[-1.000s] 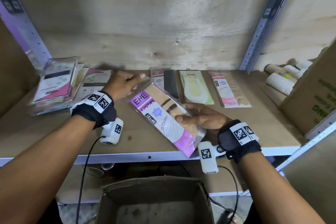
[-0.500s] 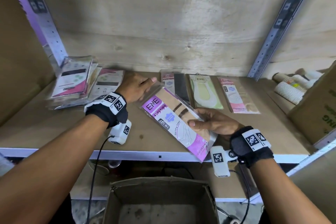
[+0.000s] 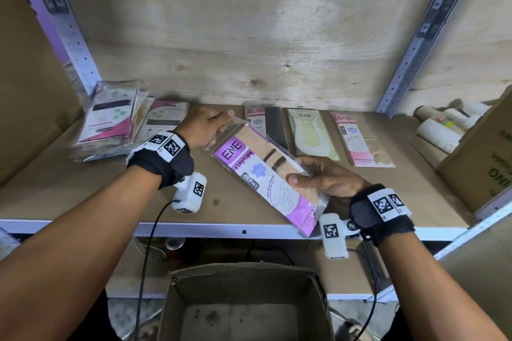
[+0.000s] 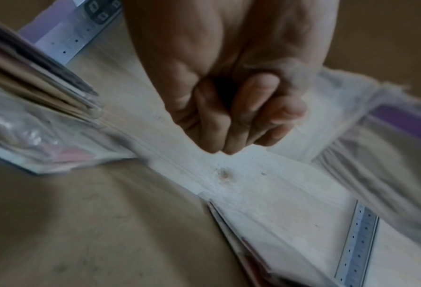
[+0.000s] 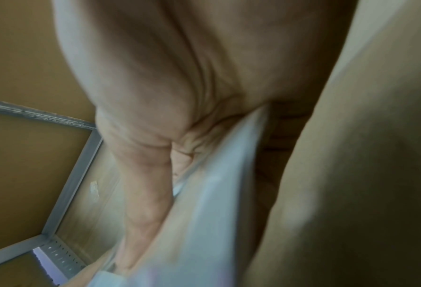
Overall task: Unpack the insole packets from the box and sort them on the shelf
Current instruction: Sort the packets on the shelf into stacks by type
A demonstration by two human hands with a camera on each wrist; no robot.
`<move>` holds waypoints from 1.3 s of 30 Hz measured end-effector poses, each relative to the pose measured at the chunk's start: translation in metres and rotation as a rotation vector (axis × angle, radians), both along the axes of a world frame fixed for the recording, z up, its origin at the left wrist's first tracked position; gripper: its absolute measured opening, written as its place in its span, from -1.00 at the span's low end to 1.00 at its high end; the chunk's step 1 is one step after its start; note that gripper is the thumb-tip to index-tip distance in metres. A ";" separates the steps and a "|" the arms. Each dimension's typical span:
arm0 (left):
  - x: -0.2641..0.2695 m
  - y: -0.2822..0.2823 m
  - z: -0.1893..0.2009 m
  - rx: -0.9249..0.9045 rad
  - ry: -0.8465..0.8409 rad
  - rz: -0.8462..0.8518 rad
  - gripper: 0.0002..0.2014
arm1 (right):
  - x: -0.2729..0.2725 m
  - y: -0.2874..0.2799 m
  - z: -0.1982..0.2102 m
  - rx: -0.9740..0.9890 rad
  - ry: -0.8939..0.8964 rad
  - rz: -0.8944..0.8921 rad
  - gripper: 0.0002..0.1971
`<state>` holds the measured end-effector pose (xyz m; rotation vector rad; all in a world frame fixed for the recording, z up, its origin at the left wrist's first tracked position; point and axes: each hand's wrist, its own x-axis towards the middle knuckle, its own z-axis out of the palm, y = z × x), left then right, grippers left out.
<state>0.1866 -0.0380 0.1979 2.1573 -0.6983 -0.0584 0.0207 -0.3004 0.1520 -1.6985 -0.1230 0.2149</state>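
Observation:
A purple and white ENE stocking packet (image 3: 263, 174) lies slanted just above the brown shelf board (image 3: 83, 188), near its front edge. My left hand (image 3: 219, 124) pinches its clear top corner; in the left wrist view the fingers (image 4: 248, 116) are curled against the plastic (image 4: 339, 93). My right hand (image 3: 313, 177) grips the packet's right side, thumb on top; its palm and the packet edge (image 5: 216, 194) fill the right wrist view. A dark packet (image 3: 273, 124), a yellow-green one (image 3: 310, 133) and a pink one (image 3: 357, 141) lie side by side at the back. The open cardboard box (image 3: 246, 304) stands below.
A loose stack of packets (image 3: 110, 119) and another packet (image 3: 163, 119) sit at the shelf's back left. Paper cups (image 3: 440, 130) and a cardboard carton (image 3: 484, 163) occupy the right end. Metal uprights (image 3: 415, 36) frame the bay. Cables hang from both wrists.
Both hands keep their hold on the purple packet, which has barely shifted against the shelf. The head view has drifted a little to the left.

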 end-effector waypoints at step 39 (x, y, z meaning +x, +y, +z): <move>-0.074 -0.043 -0.024 -0.148 0.878 -0.383 -0.67 | 0.002 0.018 0.012 0.336 0.074 -0.491 -0.66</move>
